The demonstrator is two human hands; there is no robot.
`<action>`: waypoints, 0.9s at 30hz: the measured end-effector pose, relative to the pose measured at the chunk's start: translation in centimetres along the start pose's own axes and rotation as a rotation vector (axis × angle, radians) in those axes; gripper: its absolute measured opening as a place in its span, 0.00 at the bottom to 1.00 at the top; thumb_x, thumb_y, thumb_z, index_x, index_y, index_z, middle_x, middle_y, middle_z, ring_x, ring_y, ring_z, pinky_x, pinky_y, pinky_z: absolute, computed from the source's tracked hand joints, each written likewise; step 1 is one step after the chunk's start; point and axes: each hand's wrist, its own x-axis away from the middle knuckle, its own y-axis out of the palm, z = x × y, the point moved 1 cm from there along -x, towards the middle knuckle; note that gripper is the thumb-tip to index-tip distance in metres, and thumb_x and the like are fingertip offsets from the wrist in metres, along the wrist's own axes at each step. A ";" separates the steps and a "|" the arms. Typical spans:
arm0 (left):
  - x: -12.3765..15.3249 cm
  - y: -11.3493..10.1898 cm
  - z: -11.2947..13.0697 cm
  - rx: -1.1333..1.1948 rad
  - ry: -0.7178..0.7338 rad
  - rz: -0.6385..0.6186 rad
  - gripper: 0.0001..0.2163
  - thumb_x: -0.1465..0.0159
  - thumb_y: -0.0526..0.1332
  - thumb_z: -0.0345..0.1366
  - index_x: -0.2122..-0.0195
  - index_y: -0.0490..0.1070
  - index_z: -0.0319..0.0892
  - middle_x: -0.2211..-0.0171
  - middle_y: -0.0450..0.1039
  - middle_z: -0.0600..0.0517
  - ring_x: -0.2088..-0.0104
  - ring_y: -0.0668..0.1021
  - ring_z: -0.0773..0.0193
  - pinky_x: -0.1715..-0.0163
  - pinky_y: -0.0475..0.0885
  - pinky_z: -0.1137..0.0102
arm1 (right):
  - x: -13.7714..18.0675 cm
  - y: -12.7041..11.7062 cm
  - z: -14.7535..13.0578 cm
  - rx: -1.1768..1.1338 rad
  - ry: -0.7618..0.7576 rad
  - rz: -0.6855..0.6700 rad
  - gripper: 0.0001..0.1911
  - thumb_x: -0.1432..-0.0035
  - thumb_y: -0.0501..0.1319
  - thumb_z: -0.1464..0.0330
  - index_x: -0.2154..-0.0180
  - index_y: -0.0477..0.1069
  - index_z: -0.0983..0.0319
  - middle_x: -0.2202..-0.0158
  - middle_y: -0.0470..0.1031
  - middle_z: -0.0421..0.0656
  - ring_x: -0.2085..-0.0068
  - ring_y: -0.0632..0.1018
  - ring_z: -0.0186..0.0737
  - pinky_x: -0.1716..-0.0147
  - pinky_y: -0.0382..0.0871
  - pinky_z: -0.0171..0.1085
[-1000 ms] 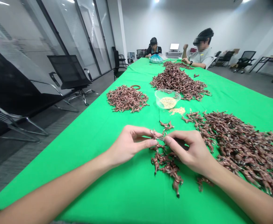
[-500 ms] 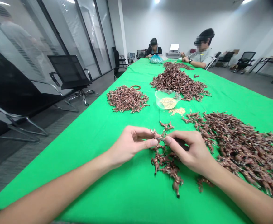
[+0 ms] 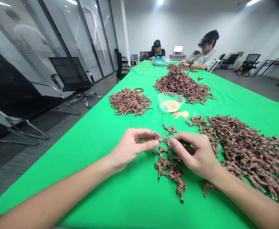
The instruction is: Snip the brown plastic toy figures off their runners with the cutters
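Observation:
My left hand (image 3: 132, 148) pinches a small brown figure (image 3: 155, 136) between thumb and forefinger. My right hand (image 3: 194, 154) is closed round a thin metal tool (image 3: 165, 140) whose tip meets that figure. Both hands hover just above a small cluster of brown figures (image 3: 171, 168) lying on the green tablecloth (image 3: 106, 136). A large heap of the same brown figures (image 3: 246, 149) spreads out to the right of my right hand.
A clear bowl of pale beads (image 3: 171, 101) stands beyond my hands, with spilled beads (image 3: 181, 114) beside it. Two more brown heaps (image 3: 130, 101) (image 3: 183, 83) lie farther up. Two people (image 3: 205, 57) sit at the far end. Black chairs (image 3: 70, 76) stand left.
My hands have drawn slightly apart, exposing the thin tool between them. The seated person at the far right lowered a raised hand to the table.

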 end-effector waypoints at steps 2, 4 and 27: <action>0.1 0.1 0.1 0.033 -0.013 -0.011 0.13 0.45 0.73 0.35 0.61 0.78 0.36 0.62 0.81 0.45 0.63 0.81 0.61 0.59 0.76 0.67 | 0.0 0.1 0.0 0.014 -0.022 0.011 0.09 0.37 0.60 0.65 0.68 0.75 0.61 0.74 0.75 0.39 0.75 0.72 0.32 0.74 0.63 0.34; 0.1 0.2 0.1 0.073 -0.040 -0.026 0.13 0.45 0.73 0.35 0.61 0.77 0.36 0.63 0.81 0.46 0.65 0.82 0.61 0.60 0.77 0.67 | 0.0 0.2 0.0 0.028 -0.042 0.017 0.08 0.37 0.60 0.66 0.67 0.75 0.61 0.74 0.75 0.39 0.75 0.72 0.32 0.74 0.64 0.34; 0.4 0.4 -0.2 0.107 -0.083 -0.083 0.17 0.49 0.75 0.32 0.60 0.74 0.34 0.64 0.81 0.44 0.69 0.84 0.59 0.71 0.77 0.71 | 0.2 0.4 0.1 0.056 -0.101 -0.001 0.05 0.38 0.61 0.68 0.65 0.74 0.62 0.73 0.75 0.40 0.73 0.74 0.32 0.72 0.65 0.33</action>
